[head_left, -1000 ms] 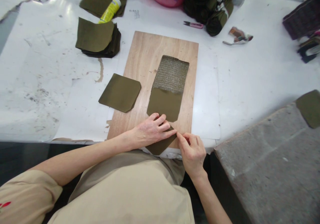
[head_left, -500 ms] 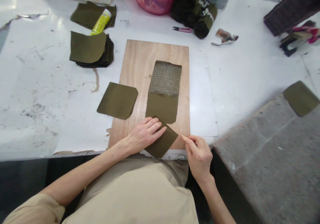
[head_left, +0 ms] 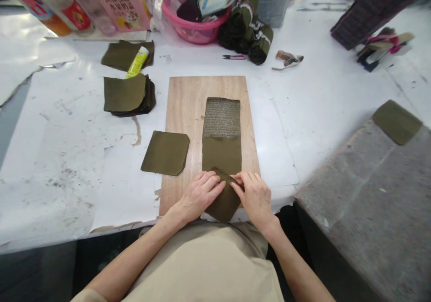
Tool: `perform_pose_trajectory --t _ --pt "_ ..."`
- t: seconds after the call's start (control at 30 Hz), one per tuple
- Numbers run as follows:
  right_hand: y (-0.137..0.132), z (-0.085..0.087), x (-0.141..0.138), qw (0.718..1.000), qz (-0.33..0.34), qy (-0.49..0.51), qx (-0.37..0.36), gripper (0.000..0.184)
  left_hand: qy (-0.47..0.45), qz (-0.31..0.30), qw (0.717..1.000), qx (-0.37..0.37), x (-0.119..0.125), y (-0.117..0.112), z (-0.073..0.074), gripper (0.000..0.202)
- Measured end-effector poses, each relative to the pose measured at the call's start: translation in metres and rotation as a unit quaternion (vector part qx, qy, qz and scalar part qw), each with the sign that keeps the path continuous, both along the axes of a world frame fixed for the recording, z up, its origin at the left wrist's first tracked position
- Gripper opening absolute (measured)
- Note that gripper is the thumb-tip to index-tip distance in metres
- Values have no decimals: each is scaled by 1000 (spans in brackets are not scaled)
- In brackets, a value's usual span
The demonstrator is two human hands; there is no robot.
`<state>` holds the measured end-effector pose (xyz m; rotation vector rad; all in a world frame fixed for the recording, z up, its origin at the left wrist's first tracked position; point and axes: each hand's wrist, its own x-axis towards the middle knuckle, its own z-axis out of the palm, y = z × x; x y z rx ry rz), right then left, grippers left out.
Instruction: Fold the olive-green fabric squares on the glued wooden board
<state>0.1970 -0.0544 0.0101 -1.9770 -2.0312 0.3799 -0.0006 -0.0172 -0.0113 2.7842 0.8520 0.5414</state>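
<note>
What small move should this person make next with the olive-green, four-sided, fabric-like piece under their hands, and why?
Probably smooth along the upper right edge of the olive-green, four-sided, fabric-like piece with the bare right hand: that hand is already at this edge, while the bare left hand lies over the upper left side, seemingly able to steady it.
</note>
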Motion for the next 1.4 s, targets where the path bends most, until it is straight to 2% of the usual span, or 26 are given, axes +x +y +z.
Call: perform_pose_trajectory --t 0.1,0.3,0.47,0.57,0.67,0.73,0.83,0.9,1.03,1.2,1.3,1.4 --pt "6 1 0 1000 -1 12 -22 11 -13 6 1000 -10 0 0 0 20" --pt "8 1 -2 1000 4 -1 -3 16 -29 22 999 -31 -2 -2 -3 20" --pt "5 2 -5 998 18 56 -11 10 -70 81 994 -11 1 4 1 24" --pt "5 8 -6 991 27 134 -15 6 -51 48 997 -16 7 15 10 28" --pt "6 18 -4 977 25 212 -24 3 -58 5 996 -73 11 26 22 16" --pt "8 25 0 965 14 259 -30 4 -74 3 990 -119 10 30 28 20" --pt "12 28 8 939 -27 341 -37 7 -103 21 977 -188 5 32 34 21" --pt "15 27 13 912 -63 404 -38 10 -133 48 959 -244 0 30 35 19" --pt "20 19 15 845 -109 521 -48 20 -188 114 906 -362 -7 24 33 21" --pt "21 11 10 759 -140 629 -97 36 -255 173 835 -455 -6 15 29 25" --pt "20 8 7 735 -156 649 -121 39 -286 181 806 -487 -5 13 26 27" --pt "20 8 6 716 -172 667 -114 38 -307 191 784 -504 -6 13 24 29"
